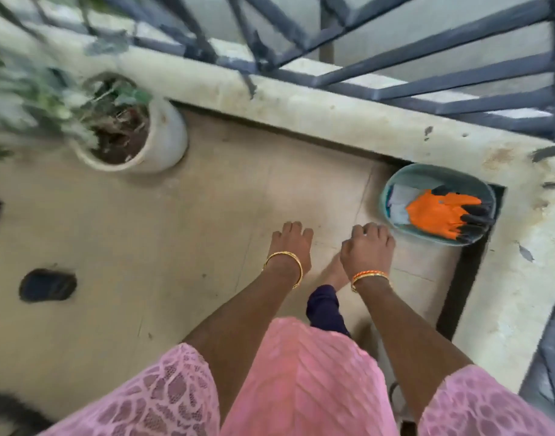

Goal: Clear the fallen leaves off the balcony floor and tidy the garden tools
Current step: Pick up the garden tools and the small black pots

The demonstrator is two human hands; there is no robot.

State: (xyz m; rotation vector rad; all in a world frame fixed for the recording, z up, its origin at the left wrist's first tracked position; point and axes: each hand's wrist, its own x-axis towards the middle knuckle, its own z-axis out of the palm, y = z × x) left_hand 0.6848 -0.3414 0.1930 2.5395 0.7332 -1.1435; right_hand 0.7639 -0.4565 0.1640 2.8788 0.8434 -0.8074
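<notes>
A teal oval basin (395,187) stands on the beige balcony floor (207,215) in the corner by the parapet. In it lies an orange glove with black fingertips (439,215) over pale items. My right hand (369,247) hangs just left of the basin, fingers loosely curled, holding nothing. My left hand (290,243) hangs beside it over the floor, also empty with fingers curled down. Both wrists wear bangles. I see no leaves on the floor around my hands.
A white pot (162,140) with a leafy plant stands at the left by the parapet (332,114), under a blue-grey railing (427,73). Two dark objects (48,284) lie on the floor at the left. My bare foot (332,275) is below my hands.
</notes>
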